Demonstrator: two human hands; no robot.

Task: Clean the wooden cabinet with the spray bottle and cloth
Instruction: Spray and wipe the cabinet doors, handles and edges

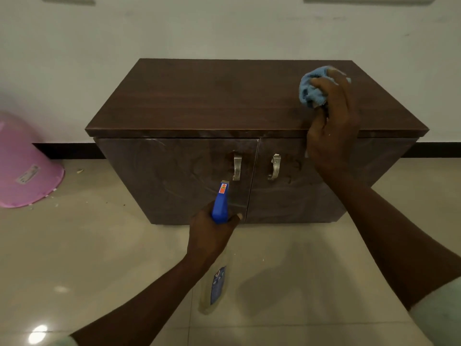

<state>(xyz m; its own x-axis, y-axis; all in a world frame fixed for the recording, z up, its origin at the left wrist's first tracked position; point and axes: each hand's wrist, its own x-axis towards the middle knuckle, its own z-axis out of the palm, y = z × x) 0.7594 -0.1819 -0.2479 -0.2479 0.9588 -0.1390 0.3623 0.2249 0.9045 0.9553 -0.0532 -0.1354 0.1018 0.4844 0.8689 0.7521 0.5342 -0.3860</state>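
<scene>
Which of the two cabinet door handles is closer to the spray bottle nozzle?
The left door's handle: it sits beside the blue nozzle of the spray bottle, while the right door's handle lies past the door seam.

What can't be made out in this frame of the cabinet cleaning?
Head view: spray bottle label, blurred and partly behind the left hand; unreadable.
Head view: much of the cloth, covered by the right hand.
Head view: pink tub, cut by the left edge; sticker too small to read.
Head view: cabinet interior, behind shut doors.
</scene>
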